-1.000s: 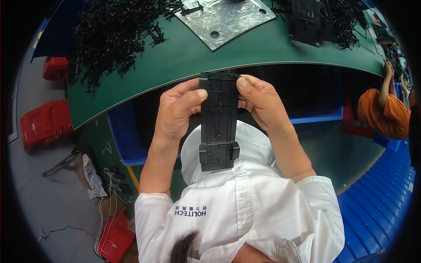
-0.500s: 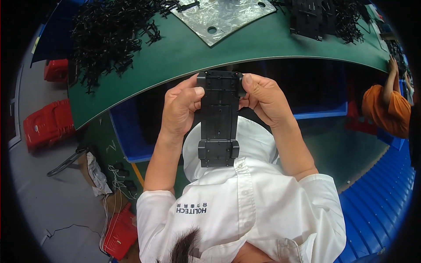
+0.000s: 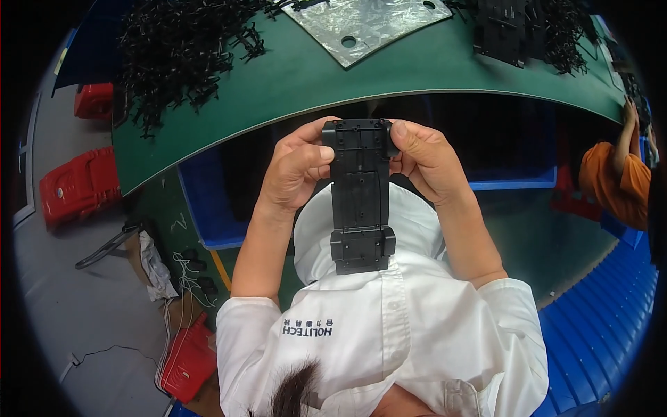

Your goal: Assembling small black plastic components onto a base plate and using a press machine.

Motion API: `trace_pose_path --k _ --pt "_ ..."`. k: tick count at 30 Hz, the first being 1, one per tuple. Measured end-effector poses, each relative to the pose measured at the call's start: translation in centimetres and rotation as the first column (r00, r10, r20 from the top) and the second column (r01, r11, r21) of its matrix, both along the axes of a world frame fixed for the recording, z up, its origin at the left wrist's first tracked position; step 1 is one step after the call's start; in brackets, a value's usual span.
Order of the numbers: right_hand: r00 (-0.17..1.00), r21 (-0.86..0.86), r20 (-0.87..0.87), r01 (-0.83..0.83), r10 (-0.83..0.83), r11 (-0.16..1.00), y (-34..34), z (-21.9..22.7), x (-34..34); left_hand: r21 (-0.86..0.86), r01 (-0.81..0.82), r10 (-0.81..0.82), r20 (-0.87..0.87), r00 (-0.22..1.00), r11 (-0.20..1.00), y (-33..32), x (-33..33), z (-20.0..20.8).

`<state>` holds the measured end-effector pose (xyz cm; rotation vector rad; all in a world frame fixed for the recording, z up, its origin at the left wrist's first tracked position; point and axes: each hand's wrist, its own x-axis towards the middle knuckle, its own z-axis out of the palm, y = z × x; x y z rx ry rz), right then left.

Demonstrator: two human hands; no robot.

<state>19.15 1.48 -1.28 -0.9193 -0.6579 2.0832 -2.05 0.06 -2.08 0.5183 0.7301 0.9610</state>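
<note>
Between my two hands is a long black plastic bracket (image 3: 360, 191), held lengthwise in front of my white shirt. It has raised side tabs at its far end and another pair toward its near end. My left hand (image 3: 299, 167) pinches the far left corner, thumb on the upper face and fingers curled behind. At the far right corner, my right hand (image 3: 427, 156) grips the side tab between thumb and bent fingers. The fingertips behind the bracket are partly hidden. The part is apart from the table, just off its near edge.
A green table (image 3: 299, 76) spans the far side, bearing a heap of small black plastic parts (image 3: 180, 55), a silver plate (image 3: 368, 28) with holes, and stacked black panels (image 3: 500, 31). Under it sits a blue bin (image 3: 201, 208). At the right is a person in an orange sleeve (image 3: 604, 174).
The bracket and both hands have shifted slightly right and nearer in the picture. The grip looks the same, and the background has shifted a little too.
</note>
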Motion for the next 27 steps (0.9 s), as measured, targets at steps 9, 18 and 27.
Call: trace_pose_path --k 9,18,27 --pt "0.997 -0.002 0.015 -0.075 0.075 0.997 -0.5 -0.8 0.0 -0.019 0.029 -0.031 -0.081 0.996 0.999 -0.7 -1.0 -0.6" --pt "0.997 0.003 0.020 -0.077 0.077 0.997 -1.2 -0.8 -0.4 0.112 0.049 -0.026 -0.199 0.980 0.993 -1.3 -1.4 -0.6" --pt "0.996 -0.041 0.033 -0.079 0.081 0.996 -0.7 -0.7 -0.1 -0.097 -0.047 0.039 -0.080 0.996 0.994 -1.5 -0.7 0.5"
